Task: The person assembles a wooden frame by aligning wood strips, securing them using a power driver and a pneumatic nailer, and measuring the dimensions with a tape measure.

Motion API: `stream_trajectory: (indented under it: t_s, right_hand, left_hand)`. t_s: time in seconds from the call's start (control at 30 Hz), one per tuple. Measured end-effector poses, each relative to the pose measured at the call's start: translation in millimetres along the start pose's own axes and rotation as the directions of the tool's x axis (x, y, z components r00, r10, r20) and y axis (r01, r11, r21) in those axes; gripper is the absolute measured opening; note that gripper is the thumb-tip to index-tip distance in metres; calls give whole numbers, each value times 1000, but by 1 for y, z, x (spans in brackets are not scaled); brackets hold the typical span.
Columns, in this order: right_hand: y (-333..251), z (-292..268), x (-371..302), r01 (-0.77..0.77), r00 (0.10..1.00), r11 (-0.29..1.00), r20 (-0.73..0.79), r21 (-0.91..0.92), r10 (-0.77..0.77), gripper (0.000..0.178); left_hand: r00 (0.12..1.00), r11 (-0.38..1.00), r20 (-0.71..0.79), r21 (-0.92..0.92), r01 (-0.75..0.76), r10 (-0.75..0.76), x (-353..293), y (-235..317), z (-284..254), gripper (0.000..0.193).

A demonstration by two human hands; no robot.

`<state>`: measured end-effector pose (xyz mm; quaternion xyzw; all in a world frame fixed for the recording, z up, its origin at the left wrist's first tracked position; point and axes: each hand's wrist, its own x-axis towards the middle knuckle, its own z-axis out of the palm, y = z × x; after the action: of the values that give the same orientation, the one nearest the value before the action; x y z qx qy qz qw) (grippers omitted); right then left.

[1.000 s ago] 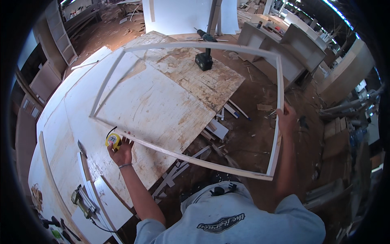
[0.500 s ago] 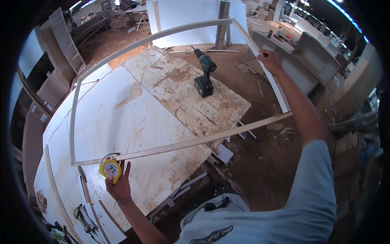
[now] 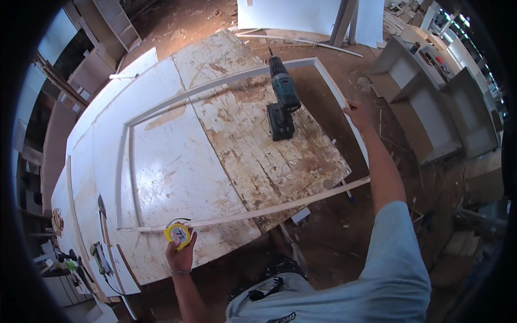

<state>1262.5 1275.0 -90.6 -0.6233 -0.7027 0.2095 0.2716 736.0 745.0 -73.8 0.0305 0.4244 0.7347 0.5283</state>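
My left hand (image 3: 182,257) is closed round a yellow tape measure (image 3: 177,236), right at the near rail of a large rectangular wooden frame (image 3: 258,211). Whether its fingers also grip that rail I cannot tell. My right hand (image 3: 362,116) is closed on the frame's right side. The frame's left part is low over the white worktable (image 3: 177,161), and its right end juts past the table edge. A dark green cordless drill (image 3: 282,89) stands on its battery on the table, its upper part overlapping the frame's far rail.
At the table's left lie a chisel-like pointed tool (image 3: 101,205), a green-and-black tool (image 3: 100,258) and wood strips (image 3: 75,215). Open cabinet boxes (image 3: 425,107) stand to the right. A white panel (image 3: 301,24) leans at the back. Offcuts litter the floor.
The frame has come down from a tilted, raised position nearer the tabletop, both hands moving with it. My view has shifted too. Each hand keeps its hold.
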Motion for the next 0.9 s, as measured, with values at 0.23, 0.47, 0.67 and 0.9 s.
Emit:
stream_trajectory:
  t_s: [0.23, 0.47, 0.67, 0.9]
  right_hand:
    - [25, 86, -19, 16, 992, 1000, 128, 18, -18, 51]
    - [-2, 118, -18, 113, 965, 982, 252, -151, -73, 67]
    - [-104, 145, -54, 282, 926, 935, 194, 216, -324, 74]
    - [-164, 186, -30, 48, 998, 870, -48, 491, -28, 60]
  left_hand:
    - [987, 993, -133, 63, 95, -86, -50, -38, -46, 75]
    - [942, 996, -334, -91, 10, -40, -63, -65, -61, 59]
    - [932, 984, -352, 118, 134, -85, -66, -53, -69, 52]
    - [871, 891, -443, 280, 358, -211, -62, -27, -50, 52]
